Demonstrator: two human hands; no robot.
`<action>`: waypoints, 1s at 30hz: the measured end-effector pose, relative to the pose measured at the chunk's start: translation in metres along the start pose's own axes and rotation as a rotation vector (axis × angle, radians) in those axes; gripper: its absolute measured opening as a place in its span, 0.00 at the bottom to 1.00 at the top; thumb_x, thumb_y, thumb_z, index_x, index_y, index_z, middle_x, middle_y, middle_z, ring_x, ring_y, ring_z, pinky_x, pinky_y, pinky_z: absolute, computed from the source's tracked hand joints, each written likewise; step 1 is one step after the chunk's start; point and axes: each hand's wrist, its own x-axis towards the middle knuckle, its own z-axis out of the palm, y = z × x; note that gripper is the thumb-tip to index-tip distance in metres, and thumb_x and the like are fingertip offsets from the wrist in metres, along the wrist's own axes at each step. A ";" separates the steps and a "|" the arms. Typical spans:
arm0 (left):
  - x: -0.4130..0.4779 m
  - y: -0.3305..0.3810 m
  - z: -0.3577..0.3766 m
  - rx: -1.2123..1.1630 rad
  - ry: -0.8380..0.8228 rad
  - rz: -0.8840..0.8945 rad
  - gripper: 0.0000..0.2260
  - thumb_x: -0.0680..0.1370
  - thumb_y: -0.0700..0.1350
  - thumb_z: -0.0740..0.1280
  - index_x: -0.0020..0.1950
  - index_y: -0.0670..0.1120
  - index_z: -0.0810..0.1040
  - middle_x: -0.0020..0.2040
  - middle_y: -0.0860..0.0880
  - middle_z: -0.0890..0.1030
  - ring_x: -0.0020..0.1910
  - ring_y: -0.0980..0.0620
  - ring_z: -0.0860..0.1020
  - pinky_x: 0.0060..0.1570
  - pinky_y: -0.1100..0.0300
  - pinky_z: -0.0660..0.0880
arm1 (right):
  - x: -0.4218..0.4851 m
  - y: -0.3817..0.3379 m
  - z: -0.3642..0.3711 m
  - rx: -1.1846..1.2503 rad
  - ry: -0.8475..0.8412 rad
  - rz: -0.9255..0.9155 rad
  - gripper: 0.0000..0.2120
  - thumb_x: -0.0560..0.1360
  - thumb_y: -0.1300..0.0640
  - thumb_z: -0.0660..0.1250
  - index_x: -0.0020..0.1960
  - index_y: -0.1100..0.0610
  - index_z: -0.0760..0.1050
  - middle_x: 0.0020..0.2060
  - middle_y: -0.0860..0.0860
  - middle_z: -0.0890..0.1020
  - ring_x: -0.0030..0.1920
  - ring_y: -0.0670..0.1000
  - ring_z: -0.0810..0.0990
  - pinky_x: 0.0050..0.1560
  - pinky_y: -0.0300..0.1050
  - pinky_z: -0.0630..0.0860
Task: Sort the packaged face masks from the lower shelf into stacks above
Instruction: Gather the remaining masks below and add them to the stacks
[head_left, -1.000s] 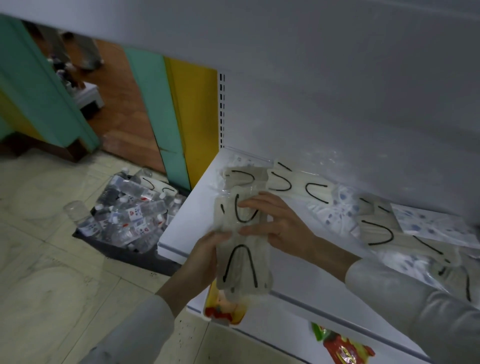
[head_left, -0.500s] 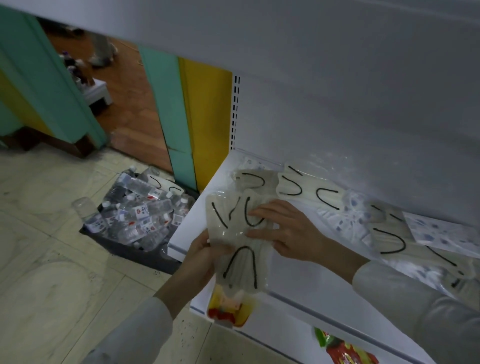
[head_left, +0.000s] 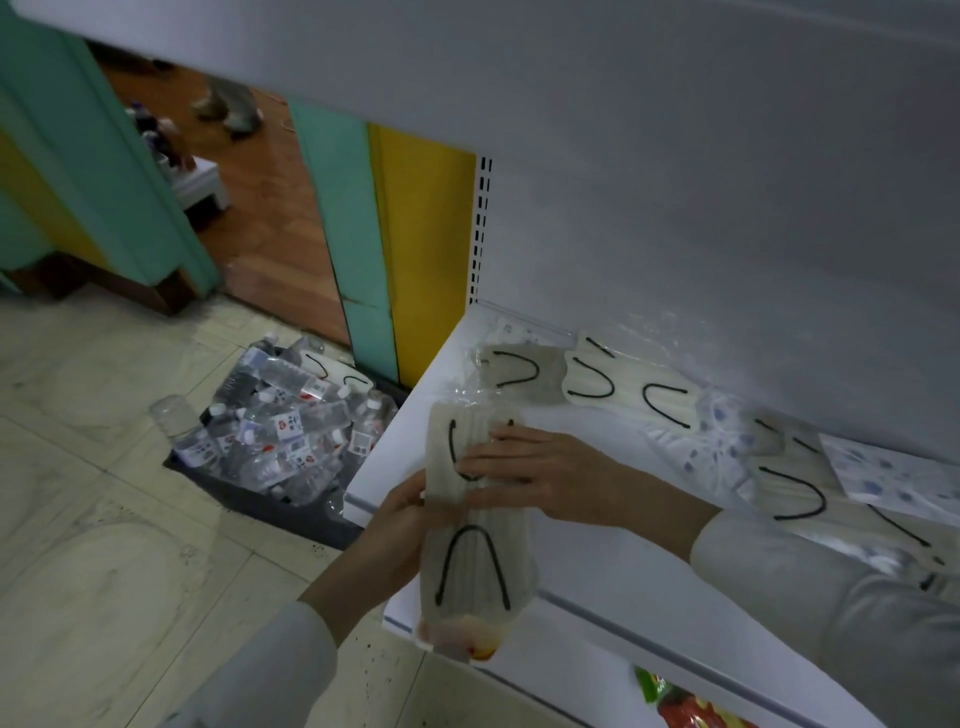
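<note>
Head view. My left hand (head_left: 405, 512), in the lower middle of the frame, grips the left edge of a bundle of packaged masks (head_left: 478, 561). The thumb lies on the front of the wrapper and the other fingers curl out of sight behind it. My right hand (head_left: 545, 478) reaches in from the right. Its fingers (head_left: 485, 460) are straight and close together, pressed flat across the upper half of the bundle and covering part of a black ear loop. The bundle stands lengthwise, beige and ribbed, in clear wrap, in front of the near left corner of the white shelf (head_left: 597, 561). A blurred red-and-yellow packet (head_left: 462, 636) shows at its lower end.

Along the back of the shelf, from the centre to the right edge of the frame, lie more wrapped masks. These are beige masks (head_left: 623, 387) with black loops and, beside and partly under them, blue-spotted masks (head_left: 696, 447).

At the left centre of the frame, a dark bin (head_left: 291, 512) on the tiled floor holds plastic bottles (head_left: 280, 415). At the bottom right, a red-and-green package (head_left: 675, 701) shows on the level below.
</note>
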 end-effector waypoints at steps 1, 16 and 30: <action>-0.001 0.000 -0.003 0.017 0.030 -0.005 0.16 0.70 0.29 0.66 0.57 0.40 0.78 0.50 0.39 0.81 0.50 0.40 0.80 0.48 0.47 0.80 | 0.001 0.001 0.001 0.004 -0.022 0.021 0.25 0.74 0.73 0.55 0.65 0.56 0.75 0.66 0.54 0.75 0.69 0.51 0.71 0.72 0.52 0.64; -0.006 0.017 -0.051 0.052 0.384 0.079 0.13 0.75 0.31 0.60 0.57 0.40 0.76 0.53 0.35 0.80 0.53 0.34 0.78 0.55 0.36 0.74 | 0.037 0.118 0.028 0.219 -0.438 1.127 0.26 0.79 0.61 0.58 0.75 0.60 0.56 0.72 0.59 0.64 0.70 0.59 0.65 0.68 0.51 0.64; -0.007 0.021 -0.042 0.003 0.450 0.098 0.08 0.77 0.36 0.62 0.53 0.46 0.75 0.49 0.42 0.80 0.50 0.41 0.78 0.50 0.45 0.76 | 0.067 0.109 -0.021 0.701 0.068 1.172 0.17 0.72 0.57 0.72 0.34 0.44 0.66 0.31 0.39 0.73 0.37 0.42 0.72 0.41 0.36 0.67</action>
